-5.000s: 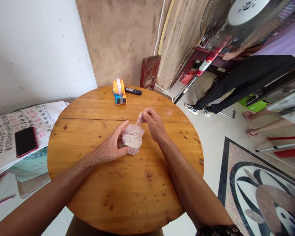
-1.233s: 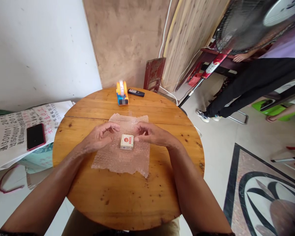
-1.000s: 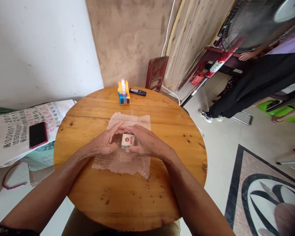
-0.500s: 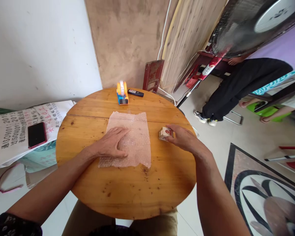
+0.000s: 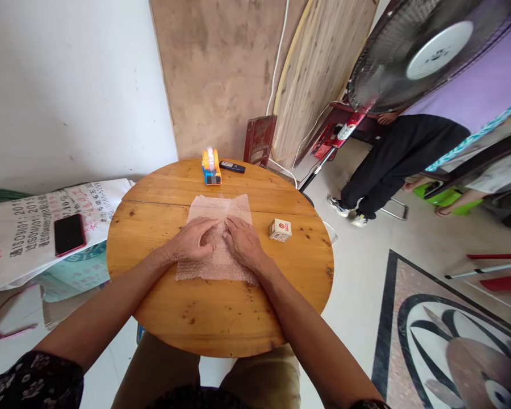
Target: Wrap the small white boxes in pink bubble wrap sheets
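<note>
Rough, crinkly plastic bubble wrap, smooth varnished-looking wooden table, matt cardboard box and plastic tape dispenser

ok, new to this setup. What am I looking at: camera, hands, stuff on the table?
No machine here: a person's bare left hand and right hand, seen by one head-worn camera looking forward and down. On the round brown wooden table lie a translucent pinkish bubble-wrap sheet, a small off-white box with red print, an orange-and-blue tape dispenser and a slim black remote-like handset. Both hands appear to rest on the sheet; neither visibly grips anything. The box sits apart, right of the sheet.
</note>
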Demonstrator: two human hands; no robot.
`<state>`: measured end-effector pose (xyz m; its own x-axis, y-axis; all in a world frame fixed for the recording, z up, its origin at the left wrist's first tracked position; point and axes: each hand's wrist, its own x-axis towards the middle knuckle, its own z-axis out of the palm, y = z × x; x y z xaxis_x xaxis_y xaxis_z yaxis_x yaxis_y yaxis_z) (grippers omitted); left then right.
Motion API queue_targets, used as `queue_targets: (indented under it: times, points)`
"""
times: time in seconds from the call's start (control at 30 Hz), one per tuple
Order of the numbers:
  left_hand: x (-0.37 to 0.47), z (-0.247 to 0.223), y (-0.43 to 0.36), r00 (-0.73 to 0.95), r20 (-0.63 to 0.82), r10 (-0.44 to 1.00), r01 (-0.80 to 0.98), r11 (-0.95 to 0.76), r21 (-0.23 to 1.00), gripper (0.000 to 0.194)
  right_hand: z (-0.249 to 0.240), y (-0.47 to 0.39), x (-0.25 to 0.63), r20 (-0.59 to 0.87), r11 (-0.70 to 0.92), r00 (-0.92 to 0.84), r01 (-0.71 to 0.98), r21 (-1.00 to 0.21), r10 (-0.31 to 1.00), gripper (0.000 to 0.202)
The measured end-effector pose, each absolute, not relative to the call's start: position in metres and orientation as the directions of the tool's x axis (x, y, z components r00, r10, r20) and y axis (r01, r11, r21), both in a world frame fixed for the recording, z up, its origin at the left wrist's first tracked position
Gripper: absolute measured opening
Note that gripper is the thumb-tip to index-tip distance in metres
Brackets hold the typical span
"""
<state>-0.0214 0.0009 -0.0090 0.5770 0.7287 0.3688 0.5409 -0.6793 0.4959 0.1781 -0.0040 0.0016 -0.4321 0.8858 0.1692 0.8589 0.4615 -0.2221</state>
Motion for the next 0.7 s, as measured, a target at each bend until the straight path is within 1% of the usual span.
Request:
queue_targets:
  times: [0.1, 0.2, 0.43, 0.7]
  points:
    - [-0.021, -0.010, 0.004, 0.530, 0.434, 0.729, 0.565, -0.685, 0.460, 0.045, -0.008, -0.002, 0.187, 0.207, 0.501, -0.461, 0.834, -0.233, 0.863, 0.043]
    - [-0.021, -0.009, 0.007, 0.520, 0.440, 0.732, 0.603, -0.680, 0.417, 0.036, -0.008, 0.001, 0.191, 0.230, 0.521, -0.473, 0.820, -0.240, 0.851, 0.041]
    - [-0.022, -0.007, 0.006, 0.561, 0.406, 0.721, 0.640, -0.689, 0.340, 0.034, -0.004, 0.005, 0.190, 0.230, 0.521, -0.471, 0.807, -0.277, 0.852, 0.040]
    - [-0.024, -0.008, 0.004, 0.571, 0.391, 0.722, 0.672, -0.684, 0.282, 0.037, -0.003, 0.007, 0.194, 0.231, 0.528, -0.476, 0.782, -0.332, 0.849, 0.040]
